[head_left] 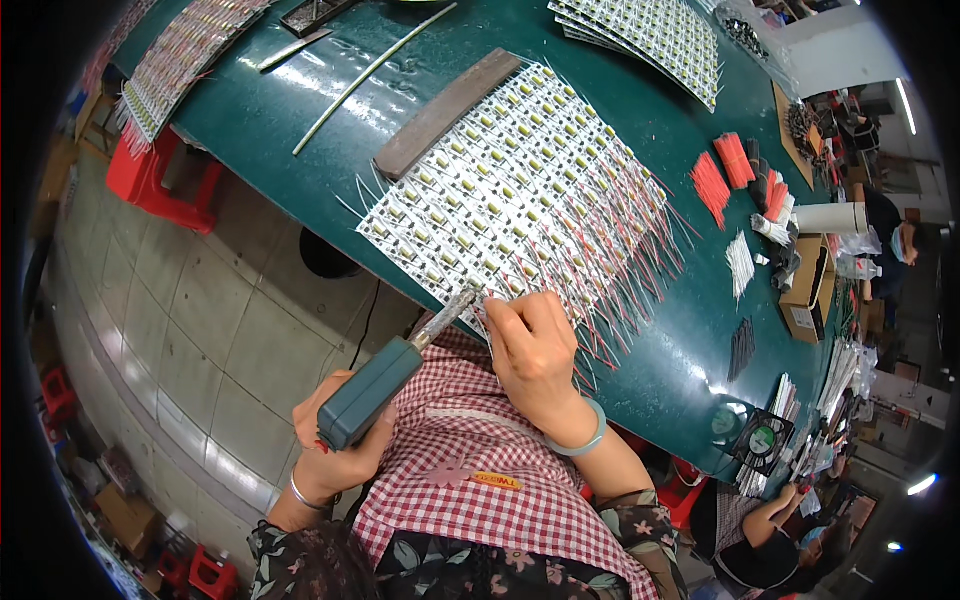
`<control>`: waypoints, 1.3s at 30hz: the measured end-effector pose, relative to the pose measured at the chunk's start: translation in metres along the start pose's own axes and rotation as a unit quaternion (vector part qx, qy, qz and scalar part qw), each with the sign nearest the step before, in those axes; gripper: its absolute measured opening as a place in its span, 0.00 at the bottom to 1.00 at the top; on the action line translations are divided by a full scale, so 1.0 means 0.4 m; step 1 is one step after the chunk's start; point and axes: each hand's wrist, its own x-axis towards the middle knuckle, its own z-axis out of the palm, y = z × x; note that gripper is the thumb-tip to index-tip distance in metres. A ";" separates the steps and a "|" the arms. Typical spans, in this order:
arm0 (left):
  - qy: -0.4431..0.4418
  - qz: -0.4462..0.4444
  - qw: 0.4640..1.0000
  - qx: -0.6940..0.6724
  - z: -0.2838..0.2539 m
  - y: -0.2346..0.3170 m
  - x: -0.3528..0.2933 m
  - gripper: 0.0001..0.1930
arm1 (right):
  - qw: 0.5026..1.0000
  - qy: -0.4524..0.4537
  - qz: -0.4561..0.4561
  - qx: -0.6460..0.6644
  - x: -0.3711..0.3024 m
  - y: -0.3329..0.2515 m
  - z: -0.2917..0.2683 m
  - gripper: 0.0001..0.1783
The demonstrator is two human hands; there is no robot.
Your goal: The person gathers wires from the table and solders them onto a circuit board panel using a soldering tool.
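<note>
My left hand [350,460] is wrapped round the dark green handle of a soldering gun [370,392]. The gun's metal tip reaches the near corner of a white circuit board panel [440,215]. Rows of small olive-green components cover that panel, and many thin red and white wires stick out along its right side. Close beside the tip, my right hand [537,352] has thumb and fingers pinched together at the panel's edge. What sits between those fingers is too small to make out. A brown bar [447,115] lies along the panel's upper-left edge.
The green table [290,170] carries a thin stick [375,75], stacked panels [650,40] at the back and another wired panel [180,65] at far left. Bundles of red tubing [734,160], an open carton [808,290] and a small fan [765,440] stand rightward. People sit beyond.
</note>
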 end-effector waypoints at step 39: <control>0.009 -0.043 0.999 -0.024 -0.023 -0.006 -0.053 0.12 | 0.998 -0.002 0.032 0.048 -0.014 -0.031 0.005 0.13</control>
